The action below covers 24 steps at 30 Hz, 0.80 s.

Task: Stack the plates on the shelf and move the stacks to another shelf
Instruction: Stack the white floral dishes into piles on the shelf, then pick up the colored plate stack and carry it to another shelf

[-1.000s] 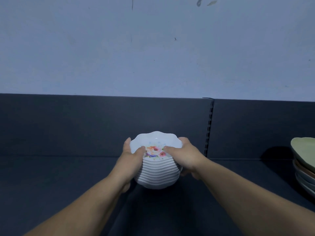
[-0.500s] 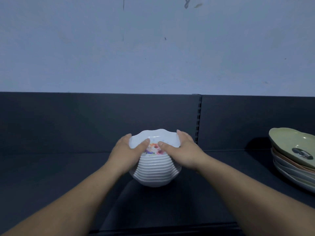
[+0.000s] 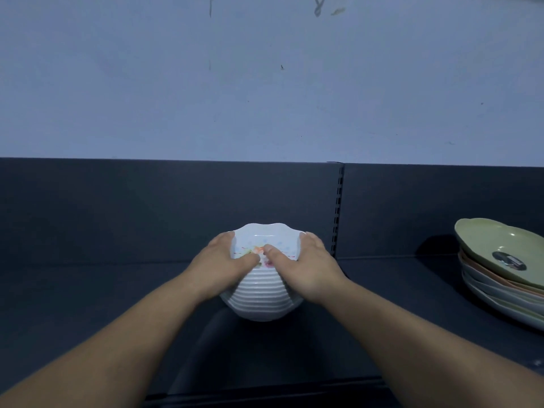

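- Your left hand [image 3: 223,266] grips the left side of the white plate stack [image 3: 262,301], with the thumb hooked over the rim onto the flower print of the top plate.
- Your right hand [image 3: 306,269] clamps the opposite side the same way, and its thumb tip lies just beside the left thumb.
- The stack is scallop-edged and ribbed down its sides. It is at the middle of the dark shelf [image 3: 88,304].
- Its base looks to be on the shelf or just above it, but the dim light won't let me say which.
- Behind your right hand, a slotted upright [image 3: 338,210] divides the dark back panel.
- At the far right of the same shelf is a pile of pastel plates [image 3: 500,293], well apart from your hands.
- A green plate [image 3: 485,242] tops that pile and carries a dark sticker [image 3: 507,260].
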### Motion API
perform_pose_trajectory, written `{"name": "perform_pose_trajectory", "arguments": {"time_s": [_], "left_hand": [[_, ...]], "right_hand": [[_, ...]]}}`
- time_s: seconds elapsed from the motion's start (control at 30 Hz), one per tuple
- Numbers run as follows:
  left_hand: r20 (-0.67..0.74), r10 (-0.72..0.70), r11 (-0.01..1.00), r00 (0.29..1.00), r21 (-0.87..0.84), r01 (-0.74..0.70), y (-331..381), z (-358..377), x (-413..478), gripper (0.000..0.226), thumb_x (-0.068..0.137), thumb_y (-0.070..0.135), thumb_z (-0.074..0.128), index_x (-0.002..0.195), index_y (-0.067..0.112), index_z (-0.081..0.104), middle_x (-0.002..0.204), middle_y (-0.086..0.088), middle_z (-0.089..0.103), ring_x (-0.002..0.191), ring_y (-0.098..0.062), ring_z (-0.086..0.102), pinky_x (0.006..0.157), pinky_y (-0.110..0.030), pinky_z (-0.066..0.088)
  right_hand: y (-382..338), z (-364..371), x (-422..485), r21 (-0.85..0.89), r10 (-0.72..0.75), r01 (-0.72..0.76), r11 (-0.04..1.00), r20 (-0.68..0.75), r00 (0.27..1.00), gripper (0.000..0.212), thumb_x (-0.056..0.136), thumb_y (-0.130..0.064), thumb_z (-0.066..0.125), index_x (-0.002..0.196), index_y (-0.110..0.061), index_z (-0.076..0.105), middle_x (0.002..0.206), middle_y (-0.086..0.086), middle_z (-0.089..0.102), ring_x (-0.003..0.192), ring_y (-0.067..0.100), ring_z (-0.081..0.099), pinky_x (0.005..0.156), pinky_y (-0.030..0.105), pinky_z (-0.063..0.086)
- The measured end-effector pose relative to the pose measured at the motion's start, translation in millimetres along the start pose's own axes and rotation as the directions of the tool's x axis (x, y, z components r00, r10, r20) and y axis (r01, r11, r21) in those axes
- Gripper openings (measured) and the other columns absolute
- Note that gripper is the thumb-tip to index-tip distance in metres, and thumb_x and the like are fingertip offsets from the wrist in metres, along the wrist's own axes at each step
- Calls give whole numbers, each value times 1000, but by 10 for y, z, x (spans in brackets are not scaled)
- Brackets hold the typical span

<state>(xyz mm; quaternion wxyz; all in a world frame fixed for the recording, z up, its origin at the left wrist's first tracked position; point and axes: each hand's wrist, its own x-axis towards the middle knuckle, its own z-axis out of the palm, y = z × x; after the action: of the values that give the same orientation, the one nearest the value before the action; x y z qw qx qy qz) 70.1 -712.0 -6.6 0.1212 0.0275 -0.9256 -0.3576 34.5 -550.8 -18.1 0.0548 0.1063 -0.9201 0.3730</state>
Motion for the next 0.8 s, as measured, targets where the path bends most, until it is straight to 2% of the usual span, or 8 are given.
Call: {"name": "perform_pose_trajectory", "arguments": {"time_s": [0.1, 0.2, 0.27, 0.37, 0.47, 0.53, 0.7, 0.8], "left_hand": [[-34, -5, 1000, 999, 24, 5, 40, -18, -19, 59, 88, 44, 54, 139, 21, 39, 148, 5, 36, 132, -15, 36, 90, -24, 29], [-170, 15, 989, 985, 148, 11, 132, 11, -20, 72, 85, 56, 51, 144, 19, 35, 155, 4, 27, 141, -14, 26, 109, -30, 26], [-254, 90, 983, 963, 177, -45, 283, 73, -51, 72, 85, 59, 48, 145, 21, 34, 157, 4, 22, 145, -13, 17, 117, -35, 19], [-291, 189, 980, 938, 123, -159, 616, 246, -125, 68, 86, 57, 49, 143, 23, 37, 156, 7, 23, 144, -9, 17, 116, -31, 17], [-266, 243, 969, 933, 25, -245, 1042, 557, -193, 63, 86, 53, 54, 141, 26, 40, 153, 9, 28, 141, -9, 25, 111, -26, 22], [-247, 256, 962, 934, -29, -271, 1329, 810, -225, 60, 86, 51, 56, 139, 27, 42, 149, 10, 34, 136, -9, 33, 108, -26, 28], [-133, 224, 959, 965, -144, -243, 1953, 1505, -252, 60, 85, 51, 57, 139, 28, 42, 148, 9, 36, 133, -9, 37, 99, -22, 30], [-83, 170, 963, 982, -198, -184, 2293, 1910, -255, 60, 86, 51, 56, 140, 29, 40, 149, 9, 34, 134, -13, 37, 104, -28, 33]], "right_hand": [[24, -74, -20, 21, -15, 15, 1000, 15, 1000, 92, 87, -70, 43, 156, -16, 14, 163, -9, 7, 145, 18, 26, 108, 29, 27], [92, -242, -58, 56, -31, 31, 998, -3, 1000, 88, 87, -70, 44, 156, -22, 16, 163, -8, 11, 146, 16, 24, 112, 30, 25], [160, -406, -79, 76, -33, 35, 996, -30, 999, 86, 87, -69, 45, 155, -24, 18, 163, -6, 12, 146, 17, 25, 112, 32, 26], [282, -701, -113, 51, -47, 51, 997, -79, 996, 83, 86, -70, 47, 153, -26, 24, 160, -4, 21, 143, 18, 31, 106, 32, 32], [505, -1117, -154, 3, -61, 62, 998, -130, 990, 77, 86, -66, 51, 149, -26, 34, 156, -3, 30, 137, 17, 38, 92, 27, 33], [719, -1439, -165, -20, -56, 54, 998, -158, 986, 73, 86, -64, 54, 146, -26, 39, 153, -3, 35, 134, 17, 42, 88, 26, 34], [1307, -2239, -213, -54, -56, 45, 998, -229, 972, 65, 85, -60, 59, 138, -24, 49, 145, -4, 48, 132, 17, 46, 101, 31, 37], [1709, -2698, -251, -31, -33, 26, 999, -255, 966, 63, 84, -60, 59, 136, -26, 51, 143, -6, 50, 114, 17, 55, 85, 31, 45]]}}
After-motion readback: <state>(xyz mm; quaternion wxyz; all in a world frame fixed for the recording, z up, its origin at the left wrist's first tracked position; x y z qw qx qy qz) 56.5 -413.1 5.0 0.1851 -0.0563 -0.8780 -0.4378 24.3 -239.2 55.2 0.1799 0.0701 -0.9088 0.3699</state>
